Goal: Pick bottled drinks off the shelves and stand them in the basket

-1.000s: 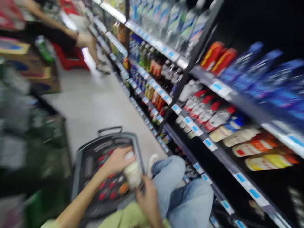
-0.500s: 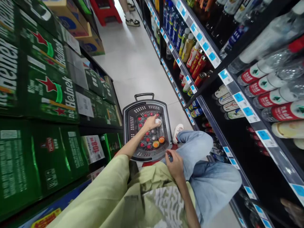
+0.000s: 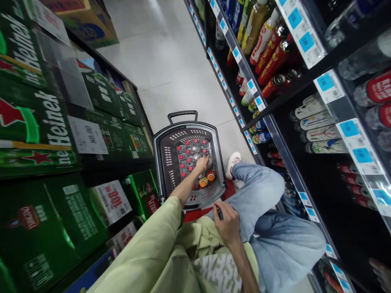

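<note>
A black shopping basket (image 3: 165, 142) stands on the floor in front of me, its handle lying out on the far side. Upright bottles with red caps (image 3: 182, 166) fill much of it, along with a few clear-topped ones. Two bottles with orange caps (image 3: 210, 176) are at its near right. My left hand (image 3: 202, 164) reaches down inside, fingers closed around the top of a bottle (image 3: 209, 162) at the right side, mostly covered by the hand. By my lap, my right hand (image 3: 227, 221) is curled, a small dark thing between its fingers that I cannot make out.
Green beer cartons (image 3: 45, 118) are stacked close on my left, with price cards on the shelf edges. Drink shelves (image 3: 275, 130) run along my right, holding bottles and cans. A cardboard box (image 3: 91, 24) sits farther up the aisle floor (image 3: 152, 69).
My left hand has moved slightly toward me within the basket, and the white-capped bottle top it held sits lower. The camera view has shifted closer. My right hand stays by my lap.
</note>
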`<state>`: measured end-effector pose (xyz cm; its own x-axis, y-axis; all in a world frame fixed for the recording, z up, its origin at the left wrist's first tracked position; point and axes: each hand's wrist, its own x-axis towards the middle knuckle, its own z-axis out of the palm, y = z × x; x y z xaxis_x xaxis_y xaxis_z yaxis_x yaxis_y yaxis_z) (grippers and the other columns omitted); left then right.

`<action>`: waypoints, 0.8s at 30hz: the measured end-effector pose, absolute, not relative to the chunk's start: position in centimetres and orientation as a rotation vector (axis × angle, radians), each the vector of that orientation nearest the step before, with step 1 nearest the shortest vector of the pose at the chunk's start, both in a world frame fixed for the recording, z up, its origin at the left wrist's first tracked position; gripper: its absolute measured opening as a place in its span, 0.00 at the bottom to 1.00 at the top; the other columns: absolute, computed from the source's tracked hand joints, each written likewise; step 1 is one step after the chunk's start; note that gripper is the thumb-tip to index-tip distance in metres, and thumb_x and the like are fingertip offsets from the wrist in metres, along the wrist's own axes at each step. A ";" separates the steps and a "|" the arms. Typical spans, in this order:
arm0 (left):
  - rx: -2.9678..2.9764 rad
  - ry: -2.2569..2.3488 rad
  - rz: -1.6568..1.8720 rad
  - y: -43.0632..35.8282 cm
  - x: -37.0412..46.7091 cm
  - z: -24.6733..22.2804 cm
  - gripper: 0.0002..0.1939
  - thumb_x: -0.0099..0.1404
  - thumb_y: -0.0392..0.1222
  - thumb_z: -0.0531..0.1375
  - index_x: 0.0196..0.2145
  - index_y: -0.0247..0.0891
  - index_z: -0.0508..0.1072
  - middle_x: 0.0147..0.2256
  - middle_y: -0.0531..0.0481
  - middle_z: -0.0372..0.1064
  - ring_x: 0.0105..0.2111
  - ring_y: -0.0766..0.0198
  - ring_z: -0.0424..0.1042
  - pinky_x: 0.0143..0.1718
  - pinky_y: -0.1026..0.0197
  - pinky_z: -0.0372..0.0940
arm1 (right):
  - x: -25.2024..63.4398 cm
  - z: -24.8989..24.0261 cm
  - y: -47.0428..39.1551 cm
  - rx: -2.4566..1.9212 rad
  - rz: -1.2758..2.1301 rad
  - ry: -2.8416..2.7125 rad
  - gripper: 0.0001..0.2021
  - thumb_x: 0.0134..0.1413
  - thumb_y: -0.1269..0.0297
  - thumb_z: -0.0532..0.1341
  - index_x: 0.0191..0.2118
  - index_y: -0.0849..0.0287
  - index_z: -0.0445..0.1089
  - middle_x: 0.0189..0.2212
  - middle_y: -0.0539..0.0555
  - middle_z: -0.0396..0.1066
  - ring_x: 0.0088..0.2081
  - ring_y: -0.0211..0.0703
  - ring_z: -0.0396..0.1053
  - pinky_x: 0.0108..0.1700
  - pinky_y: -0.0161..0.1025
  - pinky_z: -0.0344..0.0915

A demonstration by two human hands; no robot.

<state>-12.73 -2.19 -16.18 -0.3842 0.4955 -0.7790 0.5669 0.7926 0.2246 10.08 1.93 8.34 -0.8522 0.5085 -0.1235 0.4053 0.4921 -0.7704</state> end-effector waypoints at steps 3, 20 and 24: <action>0.775 2.040 -0.133 -1.4 -12.7 -17.8 0.28 0.67 0.39 0.63 0.64 0.34 0.66 0.57 0.32 0.73 0.55 0.49 0.76 0.53 0.56 0.69 | 9.7 8.5 2.0 -0.800 1.299 -2.619 0.09 0.69 0.73 0.57 0.44 0.58 0.76 0.36 0.56 0.82 0.37 0.46 0.81 0.41 0.41 0.75; 0.697 2.017 -0.276 -0.5 -14.1 -20.4 0.34 0.70 0.42 0.62 0.70 0.36 0.61 0.62 0.28 0.67 0.57 0.45 0.75 0.54 0.53 0.70 | 9.0 8.6 1.9 -0.847 1.266 -2.649 0.09 0.69 0.73 0.58 0.44 0.58 0.76 0.34 0.54 0.81 0.35 0.45 0.80 0.40 0.41 0.75; 0.673 2.025 -0.294 -0.7 -14.6 -19.7 0.34 0.69 0.42 0.63 0.70 0.38 0.62 0.62 0.28 0.67 0.57 0.45 0.75 0.53 0.54 0.70 | 8.9 8.5 1.9 -0.850 1.282 -2.650 0.09 0.69 0.73 0.58 0.44 0.58 0.76 0.34 0.55 0.81 0.35 0.46 0.80 0.40 0.41 0.75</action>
<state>-14.56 -0.65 -19.69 -0.3997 0.3420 -0.8505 0.5694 0.8197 0.0620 8.93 1.87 8.50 -0.8433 0.5114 -0.1653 0.4470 0.4966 -0.7440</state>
